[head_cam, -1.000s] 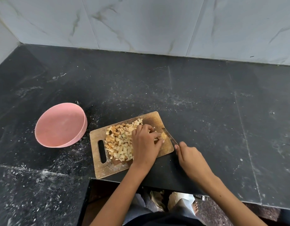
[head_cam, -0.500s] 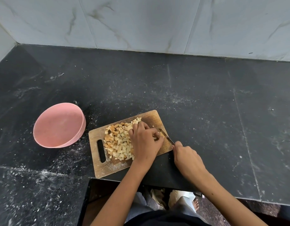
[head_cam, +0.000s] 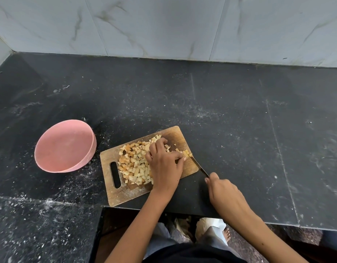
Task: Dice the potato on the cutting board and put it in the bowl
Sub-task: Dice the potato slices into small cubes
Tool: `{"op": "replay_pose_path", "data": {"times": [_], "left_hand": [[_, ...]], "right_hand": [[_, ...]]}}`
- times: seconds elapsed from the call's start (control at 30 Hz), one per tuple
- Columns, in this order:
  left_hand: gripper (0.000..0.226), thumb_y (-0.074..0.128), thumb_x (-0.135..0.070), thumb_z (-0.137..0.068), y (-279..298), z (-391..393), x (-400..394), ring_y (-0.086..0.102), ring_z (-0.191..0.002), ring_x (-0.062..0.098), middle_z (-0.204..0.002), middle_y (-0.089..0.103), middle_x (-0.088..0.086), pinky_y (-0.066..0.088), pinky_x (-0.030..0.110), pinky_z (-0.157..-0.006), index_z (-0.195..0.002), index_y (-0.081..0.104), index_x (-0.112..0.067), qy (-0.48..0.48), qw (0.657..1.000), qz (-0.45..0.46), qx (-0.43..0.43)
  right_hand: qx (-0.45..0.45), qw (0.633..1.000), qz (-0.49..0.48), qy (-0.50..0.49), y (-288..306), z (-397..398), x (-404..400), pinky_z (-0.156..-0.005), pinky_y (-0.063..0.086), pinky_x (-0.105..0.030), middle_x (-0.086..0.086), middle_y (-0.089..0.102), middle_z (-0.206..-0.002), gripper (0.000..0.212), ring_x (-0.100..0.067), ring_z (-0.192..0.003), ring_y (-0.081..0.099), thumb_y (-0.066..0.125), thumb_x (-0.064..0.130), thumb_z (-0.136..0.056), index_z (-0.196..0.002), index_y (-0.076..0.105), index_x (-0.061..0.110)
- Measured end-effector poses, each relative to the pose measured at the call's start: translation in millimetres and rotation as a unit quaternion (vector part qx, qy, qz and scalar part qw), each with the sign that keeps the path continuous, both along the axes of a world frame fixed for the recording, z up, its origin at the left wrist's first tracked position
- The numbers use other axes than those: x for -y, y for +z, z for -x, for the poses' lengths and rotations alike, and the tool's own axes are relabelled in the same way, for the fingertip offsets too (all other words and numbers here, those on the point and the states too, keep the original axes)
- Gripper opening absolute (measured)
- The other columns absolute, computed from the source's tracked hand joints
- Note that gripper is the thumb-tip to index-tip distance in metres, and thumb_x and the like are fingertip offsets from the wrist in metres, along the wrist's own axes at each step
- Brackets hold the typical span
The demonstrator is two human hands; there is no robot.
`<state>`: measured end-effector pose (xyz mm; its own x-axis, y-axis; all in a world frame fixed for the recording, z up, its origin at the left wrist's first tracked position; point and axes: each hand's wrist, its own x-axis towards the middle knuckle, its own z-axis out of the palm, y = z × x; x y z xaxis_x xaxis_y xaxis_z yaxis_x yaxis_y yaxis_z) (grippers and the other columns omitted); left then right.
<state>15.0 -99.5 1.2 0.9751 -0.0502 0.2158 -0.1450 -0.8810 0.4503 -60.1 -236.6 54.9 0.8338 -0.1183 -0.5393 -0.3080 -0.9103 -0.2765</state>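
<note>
While a last potato piece (head_cam: 186, 153) is being pinched by the curled left hand (head_cam: 164, 164) at the cutting board's (head_cam: 126, 194) right edge, a knife (head_cam: 199, 167) is being gripped by the right hand (head_cam: 223, 192). Diced cubes (head_cam: 134, 166) are being left heaped on the board, right of the pink bowl (head_cam: 64, 146).

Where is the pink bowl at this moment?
In the head view, the pink bowl stands on the black counter at the left, apart from the cutting board, beyond its handle end. No potato is in it yet.

A black stone surface (head_cam: 239, 114), dusted with pale specks, meets a white marbled tile wall (head_cam: 164, 25); a speckled floor (head_cam: 245, 243) shows below its edge.
</note>
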Motion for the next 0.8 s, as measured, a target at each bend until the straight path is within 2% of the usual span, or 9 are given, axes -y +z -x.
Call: {"op": "replay_pose_path", "data": {"times": [0.17,0.4,0.5,0.57,0.67,0.8], "left_hand": [[0.014,0.087,-0.026,-0.066,2.6,2.3,-0.4,0.036,-0.118,0.026,-0.128,0.054,0.008,0.036,0.048,-0.090,-0.073,0.076,-0.031,-0.003,1.000,0.013,-0.001],[0.012,0.087,-0.028,-0.066,4.0,0.7,-3.5,0.042,-0.127,0.039,-0.149,0.040,0.015,0.034,0.056,-0.094,-0.068,0.076,-0.032,-0.004,1.000,0.015,-0.024],[0.012,0.087,-0.029,-0.065,4.2,-1.1,-3.3,0.041,-0.127,0.040,-0.153,0.034,0.017,0.034,0.056,-0.094,-0.068,0.076,-0.033,-0.004,0.999,0.016,-0.027],[0.012,0.087,-0.029,-0.066,3.1,-1.0,-3.3,0.040,-0.129,0.039,-0.154,0.031,0.016,0.032,0.055,-0.095,-0.068,0.076,-0.033,0.000,0.999,0.018,-0.028],[0.009,0.085,-0.030,-0.068,1.8,-1.7,-3.2,0.036,-0.133,0.037,-0.156,0.028,0.014,0.027,0.053,-0.099,-0.069,0.076,-0.033,0.007,0.999,0.025,-0.032],[0.008,0.083,-0.030,-0.070,1.2,-1.5,-3.4,0.032,-0.136,0.036,-0.158,0.025,0.013,0.024,0.052,-0.101,-0.070,0.076,-0.033,0.006,0.999,0.032,-0.037]], "right_hand": [[0.038,0.999,-0.021,-0.007,-0.4,-18.2,-10.9,-0.063,0.038,-0.034,-0.001,0.044,-0.073,0.028,-0.023,-0.070,0.046,0.021,0.035,-0.104,-0.091,0.036,0.014],[0.027,1.000,-0.017,0.001,-8.9,-24.8,-18.5,-0.063,0.037,-0.033,0.001,0.042,-0.072,0.019,-0.022,-0.071,0.049,0.025,0.027,-0.104,-0.093,0.035,0.015],[0.016,1.000,-0.003,0.002,-8.7,-25.8,-21.2,-0.065,0.038,-0.033,-0.007,0.052,-0.085,0.015,-0.027,-0.083,0.057,0.026,0.022,-0.104,-0.094,0.034,0.015],[0.004,1.000,0.006,0.004,-8.1,-23.0,-21.8,-0.065,0.038,-0.033,-0.010,0.058,-0.095,0.013,-0.027,-0.083,0.057,0.027,0.022,-0.104,-0.094,0.033,0.015],[-0.004,1.000,0.018,0.000,-7.6,-13.2,-18.5,-0.066,0.038,-0.034,-0.010,0.057,-0.091,0.015,-0.028,-0.083,0.057,0.024,0.024,-0.105,-0.093,0.031,0.016],[-0.020,1.000,0.021,0.001,-5.7,-3.1,-15.4,-0.066,0.037,-0.033,-0.006,0.052,-0.088,0.016,-0.023,-0.075,0.049,0.023,0.026,-0.105,-0.094,0.028,0.016]]}}
